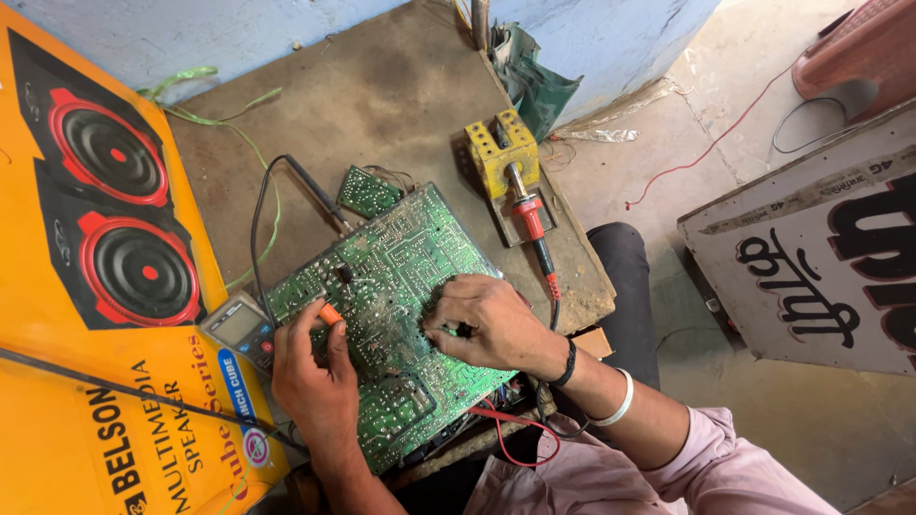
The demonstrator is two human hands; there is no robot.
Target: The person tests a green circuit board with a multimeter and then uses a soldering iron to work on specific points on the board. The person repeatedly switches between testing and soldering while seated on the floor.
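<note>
Fingers of the left hand point(320, 377) are pinched shut on a small orange-tipped probe point(330, 314), whose point rests on the near-left part of the large green circuit board point(391, 286). The right hand point(491, 322) lies on the board's right half, fingers curled and pressed together around a small dark probe tip point(462, 331) that touches the solder side; how tightly it is gripped cannot be told. That wrist wears a black band and a white bangle above a pink sleeve.

Green and densely covered with silvery solder points and traces, the board lies tilted across the worn brown work surface point(382, 105), its near edge overhanging it. Red and black wires point(506, 429) spill from beneath that near edge. Just left of the board, touching its corner, sits a grey multimeter point(243, 329), partly lying on an orange speaker carton point(95, 286) that fills the left side. A black lead point(262, 205) loops from the meter up past the board's far-left corner. Just beyond that corner lies a smaller green circuit board point(367, 193). To the board's far right, a red-handled soldering iron point(528, 215) rests in a yellow stand point(501, 148).
</note>
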